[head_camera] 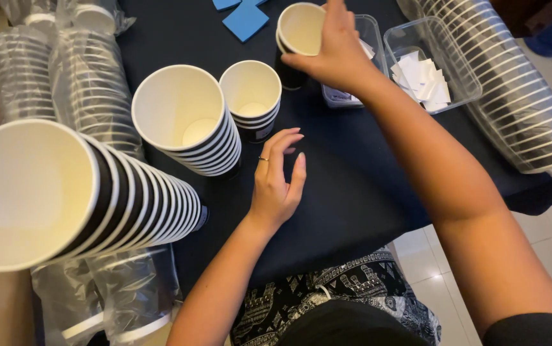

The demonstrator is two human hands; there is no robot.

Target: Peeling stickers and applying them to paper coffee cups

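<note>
The right hand [340,54] reaches to the far side of the dark counter [353,192], its grip closed over the rim of a single paper cup [298,32], white inside and black outside. That cup stands upright at the far middle of the counter, touching a clear plastic tub [369,32] just to its right. A second clear tub [459,64] farther right holds small white paper slips [420,80].

The left hand [276,182] hovers nearer, over the middle of the counter, fingers loosely curled and open, holding nothing; a thin ring sits on one finger. Just to its left stands a short stack of cups [251,96], and beside that a taller stack of cups [183,118] leaning slightly toward the camera. A long stack of cups [64,192] lies tilted at the near left, its mouth toward the camera.

Sleeves of wrapped cups [51,83] lie in clear plastic along the far left. A wrapped row of lids [513,96] lies along the right edge. Blue square pads [244,19] sit at the far edge, left of the held cup. Patterned black-and-white cloth [340,295] shows on the person's lap below the counter's near edge, and pale floor tiles [545,218] show at the right.
</note>
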